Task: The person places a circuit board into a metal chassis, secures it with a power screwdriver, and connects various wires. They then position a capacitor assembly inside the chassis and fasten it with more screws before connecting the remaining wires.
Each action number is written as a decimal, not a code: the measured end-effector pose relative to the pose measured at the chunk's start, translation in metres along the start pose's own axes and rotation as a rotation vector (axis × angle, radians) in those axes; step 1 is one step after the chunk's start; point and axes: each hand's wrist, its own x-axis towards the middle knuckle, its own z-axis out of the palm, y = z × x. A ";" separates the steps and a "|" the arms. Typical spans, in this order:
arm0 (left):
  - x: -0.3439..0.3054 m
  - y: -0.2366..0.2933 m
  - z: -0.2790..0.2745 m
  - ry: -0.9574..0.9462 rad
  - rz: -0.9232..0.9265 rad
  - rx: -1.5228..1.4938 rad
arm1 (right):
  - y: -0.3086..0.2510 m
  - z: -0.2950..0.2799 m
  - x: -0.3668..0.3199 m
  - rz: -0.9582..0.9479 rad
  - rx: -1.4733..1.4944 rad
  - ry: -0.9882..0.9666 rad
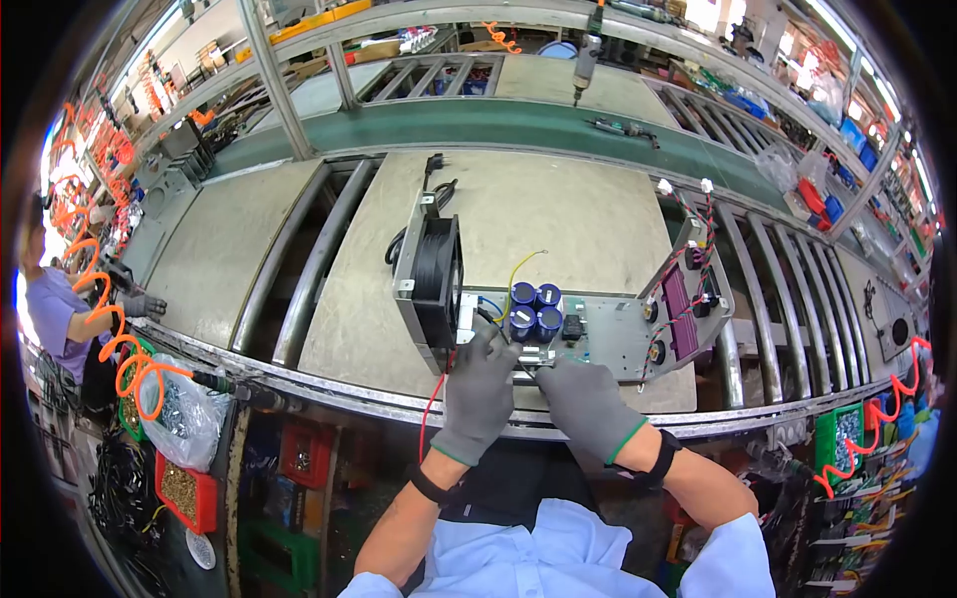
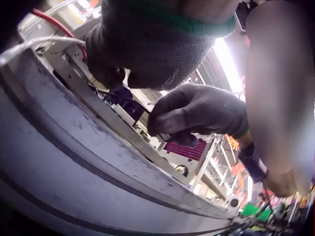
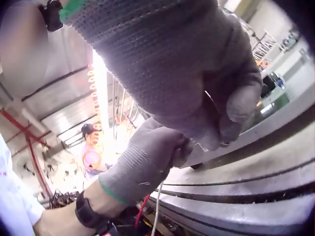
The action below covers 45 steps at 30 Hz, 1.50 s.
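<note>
Both hands wear grey knit gloves and meet at the near side of a metal chassis (image 1: 610,349). My left hand (image 1: 478,394) has its fingers curled by the chassis's near left corner. A thin dark wire (image 2: 106,92) runs from its fingertips towards my right hand (image 1: 588,404), whose thumb and fingers pinch together close to the board's edge. The held ends are mostly hidden by the gloves. Just beyond are blue capacitors (image 1: 535,311) in a cluster. A black fan (image 1: 437,274) stands upright left of them, and a purple heat sink (image 1: 681,319) is at the right.
The chassis sits on a pale board (image 1: 349,329) over conveyor rollers (image 1: 768,309). An electric screwdriver (image 1: 588,65) hangs beyond. Screws fill a red bin (image 1: 185,490) at lower left; a green bin (image 1: 839,439) stands right. Another person (image 1: 68,314) is at far left.
</note>
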 end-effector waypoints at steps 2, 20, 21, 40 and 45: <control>-0.001 -0.006 0.003 -0.034 -0.022 -0.014 | 0.009 -0.001 0.007 -0.027 0.104 0.082; -0.012 -0.022 0.016 -0.020 -0.026 -0.052 | 0.035 0.025 0.025 0.008 0.546 0.239; -0.012 -0.022 0.016 -0.022 -0.032 -0.062 | 0.036 0.024 0.025 0.000 0.532 0.239; -0.015 -0.025 0.016 -0.005 -0.038 -0.137 | 0.011 0.018 0.024 -0.021 0.128 0.407; -0.016 -0.027 0.019 -0.006 -0.041 -0.145 | 0.009 0.017 0.025 -0.084 0.041 0.383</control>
